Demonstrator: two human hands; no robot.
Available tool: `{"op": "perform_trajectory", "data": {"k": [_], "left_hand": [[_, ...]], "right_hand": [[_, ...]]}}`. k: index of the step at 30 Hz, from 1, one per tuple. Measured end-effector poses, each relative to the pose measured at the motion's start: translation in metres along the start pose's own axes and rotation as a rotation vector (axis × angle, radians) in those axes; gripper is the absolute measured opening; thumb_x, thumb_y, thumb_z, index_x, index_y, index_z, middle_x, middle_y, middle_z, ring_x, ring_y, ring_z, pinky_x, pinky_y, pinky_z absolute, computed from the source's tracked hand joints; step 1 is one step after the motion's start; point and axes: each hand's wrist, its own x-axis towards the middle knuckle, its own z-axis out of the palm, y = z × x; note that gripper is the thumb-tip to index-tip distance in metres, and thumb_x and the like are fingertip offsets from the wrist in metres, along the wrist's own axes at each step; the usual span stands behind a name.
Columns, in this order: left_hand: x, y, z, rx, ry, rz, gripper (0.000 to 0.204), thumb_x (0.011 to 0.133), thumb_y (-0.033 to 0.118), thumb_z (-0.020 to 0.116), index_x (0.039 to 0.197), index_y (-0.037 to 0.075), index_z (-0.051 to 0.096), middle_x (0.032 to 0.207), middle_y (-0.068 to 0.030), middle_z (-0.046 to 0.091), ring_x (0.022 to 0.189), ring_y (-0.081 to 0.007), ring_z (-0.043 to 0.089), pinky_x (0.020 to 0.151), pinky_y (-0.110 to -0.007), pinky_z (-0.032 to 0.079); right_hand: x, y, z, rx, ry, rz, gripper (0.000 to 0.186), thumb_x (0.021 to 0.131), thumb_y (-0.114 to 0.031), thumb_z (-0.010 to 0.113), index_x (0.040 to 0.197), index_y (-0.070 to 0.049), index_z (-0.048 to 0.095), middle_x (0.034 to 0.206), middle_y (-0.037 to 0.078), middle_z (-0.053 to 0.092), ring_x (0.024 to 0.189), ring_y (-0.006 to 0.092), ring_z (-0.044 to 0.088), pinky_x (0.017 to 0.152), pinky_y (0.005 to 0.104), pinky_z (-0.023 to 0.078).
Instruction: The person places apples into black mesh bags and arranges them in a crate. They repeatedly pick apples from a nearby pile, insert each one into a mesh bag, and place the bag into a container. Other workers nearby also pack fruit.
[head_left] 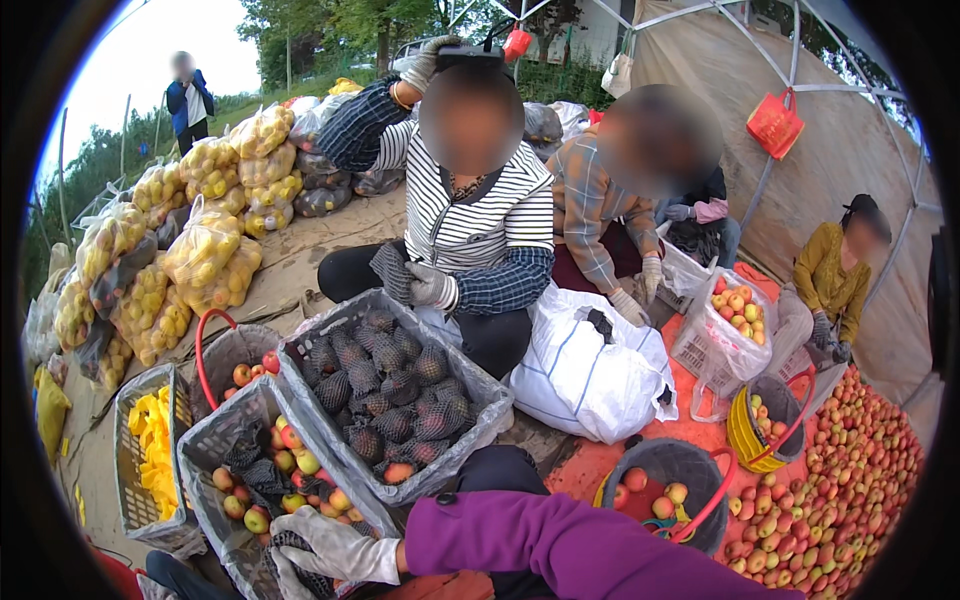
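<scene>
My right hand (345, 550), in a white glove below a purple sleeve, is closed around a black foam net (318, 580) over the near edge of a lined crate (215, 520). Whether an apple sits inside that net is hidden. Loose apples (285, 460) and dark nets (255, 475) lie in this crate. I cannot make out my left hand at the lower edge. Beyond stands a second lined crate (490, 415), filled with apples in black nets (385, 380).
A crate of yellow nets (155, 450) stands at left. Opposite sits a person in stripes (470, 220), one glove raised to the head. White sacks (595, 365), a bucket (665, 470) with apples and an apple heap (830, 500) lie right; bagged fruit (210, 255) is stacked behind.
</scene>
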Motion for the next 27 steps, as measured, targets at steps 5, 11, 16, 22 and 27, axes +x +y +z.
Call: {"op": "perform_trajectory", "data": {"k": [5,11,16,22,27], "left_hand": [[0.003,-0.006,0.002,-0.04,0.031,0.113,0.056,0.097,0.047,0.04,0.138,0.009,0.039,0.14,-0.0101,0.044,0.128,-0.0284,0.043,0.105,-0.043,0.038],[0.011,-0.008,-0.016,-0.076,0.02,0.165,0.051,0.098,0.039,0.04,0.136,0.005,0.041,0.136,-0.0125,0.047,0.125,-0.0275,0.047,0.104,-0.04,0.039],[0.012,-0.008,-0.018,0.026,0.119,0.277,0.048,0.097,0.031,0.046,0.134,0.002,0.041,0.134,-0.0149,0.049,0.121,-0.029,0.05,0.102,-0.04,0.041],[0.006,-0.009,0.018,0.637,0.144,0.674,0.038,0.096,0.018,0.05,0.128,-0.001,0.044,0.126,-0.0144,0.053,0.114,-0.0245,0.052,0.098,-0.036,0.042],[0.041,-0.039,-0.051,0.652,0.248,0.871,0.027,0.099,0.012,0.039,0.122,-0.001,0.048,0.122,-0.0136,0.054,0.107,-0.0201,0.056,0.091,-0.029,0.045]], "right_hand": [[-0.004,0.01,0.016,-0.029,0.094,-0.064,0.038,0.089,-0.022,0.061,0.12,-0.004,0.049,0.107,0.017,0.053,0.104,0.0344,0.052,0.091,0.0397,0.043],[-0.001,0.02,0.041,0.189,0.188,-0.015,0.033,0.088,-0.021,0.062,0.113,-0.003,0.052,0.108,0.018,0.055,0.099,0.0317,0.056,0.087,0.0377,0.045],[0.006,0.044,0.051,0.359,0.156,0.04,0.028,0.093,-0.019,0.056,0.115,-0.002,0.049,0.106,0.014,0.056,0.099,0.0251,0.056,0.085,0.0315,0.045],[0.008,0.055,0.047,0.562,0.086,0.091,0.022,0.097,-0.019,0.05,0.112,-0.002,0.048,0.097,0.005,0.051,0.091,0.0127,0.051,0.078,0.0235,0.044],[0.001,0.063,0.049,0.365,-0.09,0.024,0.024,0.1,-0.018,0.04,0.115,-0.001,0.046,0.109,0.009,0.045,0.102,0.0188,0.047,0.092,0.0273,0.039]]}}
